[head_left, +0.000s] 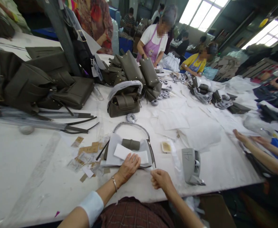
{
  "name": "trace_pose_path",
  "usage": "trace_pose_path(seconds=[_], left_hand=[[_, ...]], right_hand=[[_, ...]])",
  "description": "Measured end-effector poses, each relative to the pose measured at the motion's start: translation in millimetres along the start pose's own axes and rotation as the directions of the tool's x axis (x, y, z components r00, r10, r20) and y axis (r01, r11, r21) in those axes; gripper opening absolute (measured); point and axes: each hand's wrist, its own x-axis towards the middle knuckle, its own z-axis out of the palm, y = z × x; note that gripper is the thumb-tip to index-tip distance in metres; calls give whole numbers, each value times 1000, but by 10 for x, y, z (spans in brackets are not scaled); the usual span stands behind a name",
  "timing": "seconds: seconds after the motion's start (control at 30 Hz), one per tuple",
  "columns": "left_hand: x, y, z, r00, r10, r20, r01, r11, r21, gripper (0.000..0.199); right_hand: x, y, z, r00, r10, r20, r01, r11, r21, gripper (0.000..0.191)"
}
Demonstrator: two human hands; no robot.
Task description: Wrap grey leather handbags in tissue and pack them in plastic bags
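Observation:
A dark olive handbag [105, 152] lies in front of me, its handle [129, 124] arched toward the far side. A sheet of white paper [112, 148] covers much of it, with a folded white strip [122, 152] and a small olive leather piece [130, 144] on top. My left hand [129, 164] rests flat on the strip and the paper, fingers stretched out. Just off the bag's near right corner, my right hand [160, 179] is closed in a pinch. Whatever it grips, if anything, is too small to make out. A thin dark strap [152, 155] hangs down the bag's right side.
A grey tape dispenser [190, 166] and a small dish [166, 147] stand to the right. Cardboard tags [89, 148] and clear plastic lie at left. Beyond are another olive handbag [124, 103], a tape roll [130, 117] and piled bags [72, 91]. A co-worker's arms [260, 152] reach in from the right.

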Motion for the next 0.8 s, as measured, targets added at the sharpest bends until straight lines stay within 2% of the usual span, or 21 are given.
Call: trace_pose_path(seconds=[0.03,0.07,0.13,0.2,0.23,0.3,0.37,0.4,0.43,0.63,0.73,0.8], left_hand=[[-7,2,12,1000,1,-6,-1,1000,5,36],[-13,2,24,1000,2,-14,-1,1000,12,36],[-25,3,54,999,-2,-33,3,1000,29,36],[-36,6,92,999,-7,-49,9,999,42,36],[-41,9,112,998,-7,-55,10,999,47,36],[-48,16,145,998,-14,-58,17,998,58,36],[-49,20,161,998,-27,-64,31,997,64,36],[-47,21,160,997,-35,-69,39,997,63,35],[-45,20,154,996,-41,-74,45,997,60,35],[-20,-13,96,992,-36,-121,37,999,11,32],[-7,-25,79,985,-52,-165,51,999,-11,31],[3,-29,65,981,-71,-181,66,997,-30,32]], right_hand=[[-15,-98,-26,988,-143,-66,135,984,-120,29],[-8,-222,-10,945,-315,-91,290,932,-217,25],[84,-510,126,798,-602,16,576,756,-312,17],[281,-780,325,673,-716,185,729,602,-326,25],[409,-886,415,641,-727,248,757,544,-361,28],[686,-1021,532,631,-682,369,736,377,-562,23],[939,-1070,550,663,-607,438,646,168,-744,16],[1042,-1074,531,676,-582,452,606,90,-790,17],[1126,-1073,504,682,-572,455,582,49,-812,20],[1339,-1034,458,673,-634,382,497,5,-868,36],[1331,-990,463,645,-675,358,473,-15,-881,36],[1283,-935,365,618,-699,361,483,-25,-875,32]])
